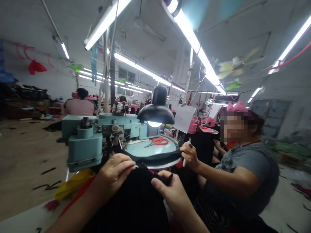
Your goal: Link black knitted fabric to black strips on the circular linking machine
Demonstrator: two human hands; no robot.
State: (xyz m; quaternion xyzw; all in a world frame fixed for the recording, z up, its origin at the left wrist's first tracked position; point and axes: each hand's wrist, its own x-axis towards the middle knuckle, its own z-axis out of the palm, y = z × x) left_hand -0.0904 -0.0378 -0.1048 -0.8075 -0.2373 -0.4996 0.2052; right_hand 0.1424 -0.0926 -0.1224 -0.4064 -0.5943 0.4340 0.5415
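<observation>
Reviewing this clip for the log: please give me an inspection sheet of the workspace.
Surface: pale bench edge at lower left; floor beyond.
Job's things: black knit fabric held up to a teal linking machine with a round dial.
Clutter: orange-handled scissors on the dial; yellow and red cloth; black scraps on the floor.
Hands: left hand and right hand both grip the fabric.
Cables: red cord at upper right.
Surroundings: lit black desk lamp; seated co-worker at right; other workers; ceiling fan.
</observation>
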